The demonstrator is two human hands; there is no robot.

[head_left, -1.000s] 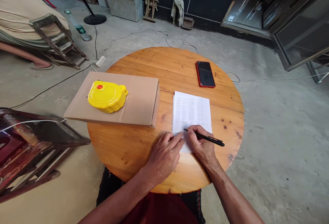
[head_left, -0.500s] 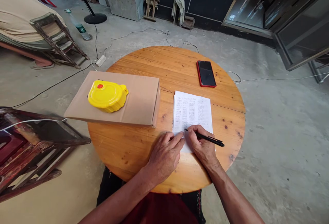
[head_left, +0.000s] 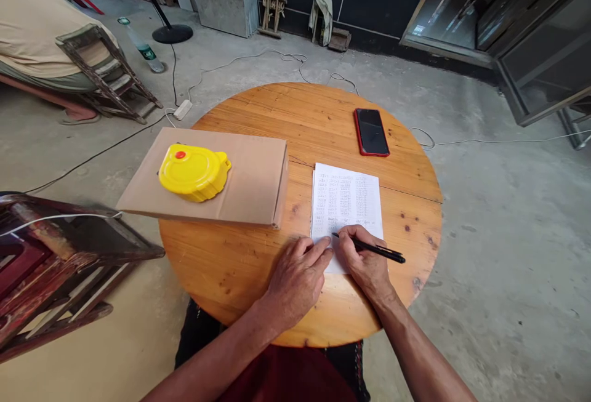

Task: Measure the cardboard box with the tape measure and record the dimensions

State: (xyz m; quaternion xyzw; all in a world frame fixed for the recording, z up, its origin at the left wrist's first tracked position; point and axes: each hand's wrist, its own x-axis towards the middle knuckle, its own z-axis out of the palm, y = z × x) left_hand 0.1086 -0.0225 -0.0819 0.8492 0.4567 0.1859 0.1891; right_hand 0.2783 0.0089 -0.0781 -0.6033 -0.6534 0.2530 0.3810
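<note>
A white sheet of paper [head_left: 347, 200] covered in rows of handwriting lies on the round wooden table [head_left: 258, 266]. My right hand [head_left: 364, 260] is closed round a black pen [head_left: 375, 250], its tip touching the lower part of the sheet. My left hand [head_left: 295, 279] lies flat beside it, fingers stretched out, fingertips pressing the sheet's lower left corner. A red-cased phone [head_left: 371, 132] rests screen up beyond the paper.
A flat cardboard box [head_left: 253, 183] lies on the table's left side with a yellow lidded container [head_left: 194, 172] on top. A worn red wooden stool [head_left: 55, 260] stands at the left. Cables, a power strip [head_left: 182, 109] and a bottle [head_left: 141, 46] lie on the concrete floor.
The pen tip has shifted slightly right along the line. The left hand has stayed in place on the paper.
</note>
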